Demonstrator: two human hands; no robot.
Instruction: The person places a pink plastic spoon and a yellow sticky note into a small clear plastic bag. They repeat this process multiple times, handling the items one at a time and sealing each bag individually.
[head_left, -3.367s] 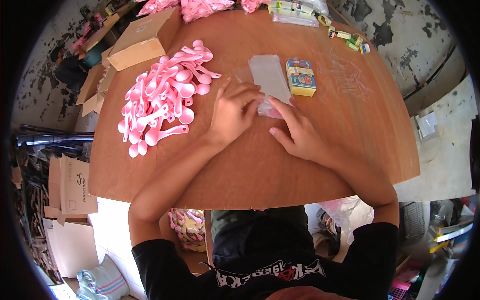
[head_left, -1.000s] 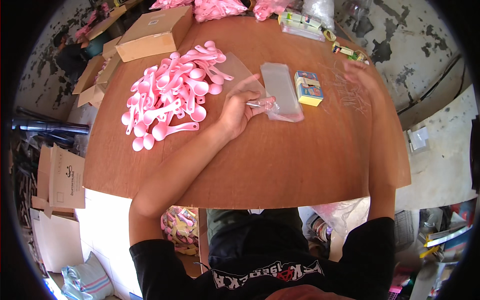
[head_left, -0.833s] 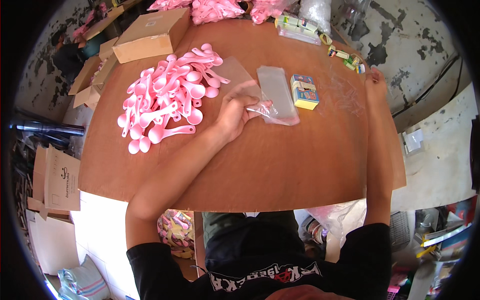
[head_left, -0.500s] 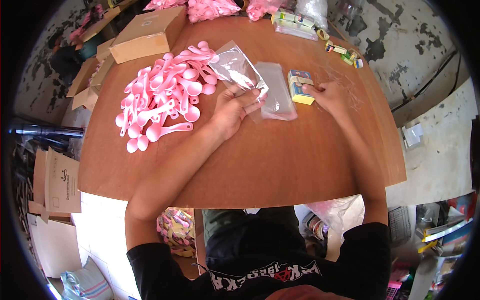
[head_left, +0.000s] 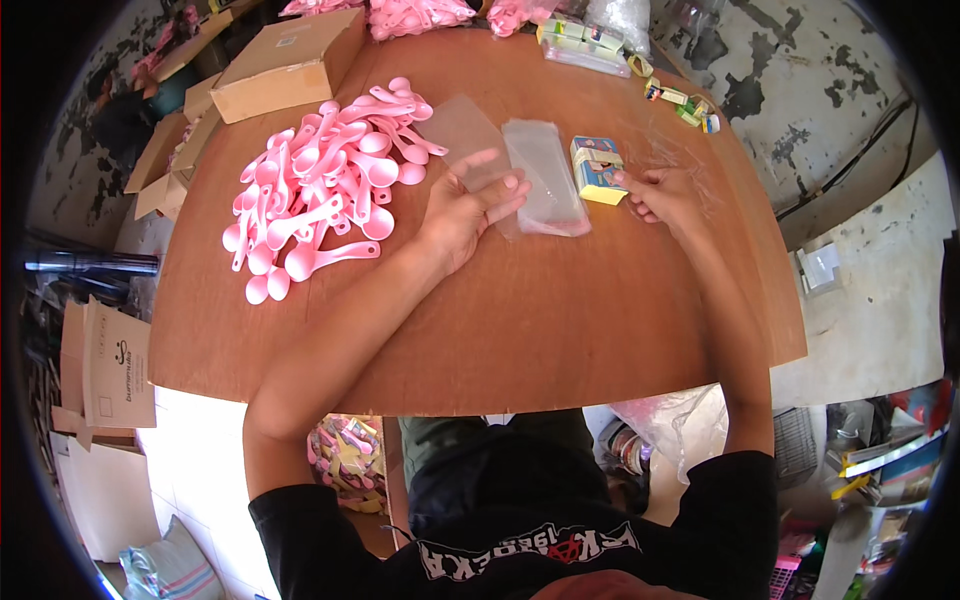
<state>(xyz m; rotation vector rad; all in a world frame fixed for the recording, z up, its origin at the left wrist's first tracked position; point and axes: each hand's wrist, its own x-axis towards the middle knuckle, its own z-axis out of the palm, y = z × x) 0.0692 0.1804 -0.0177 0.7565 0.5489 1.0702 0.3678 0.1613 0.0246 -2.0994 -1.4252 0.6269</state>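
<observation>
My left hand (head_left: 465, 215) is over the middle of the table, thumb against the fingers and forefinger stretched out. A clear plastic bag (head_left: 462, 128) is at that hand, seemingly pinched in it, though the grip is partly hidden. Close to its fingertips lies a flat stack of clear plastic bags (head_left: 543, 170). My right hand (head_left: 662, 195) has its fingers curled, with thumb and fingertips at the right edge of a banded bundle of small blue and yellow cards (head_left: 598, 165). Left of my left hand is a heap of pink plastic spoons (head_left: 320, 175).
A cardboard box (head_left: 290, 65) stands at the table's far left. Bags of pink items (head_left: 420, 15) line the back edge. At the far right are more card bundles (head_left: 585, 50) and loose banded pieces (head_left: 685, 105). The wooden table's front edge (head_left: 500, 408) is near my body.
The clear bag at my left hand has lost its glare and looks flatter and lower. My right thumb has slid from the bundle's face to its right edge. The view has shifted slightly.
</observation>
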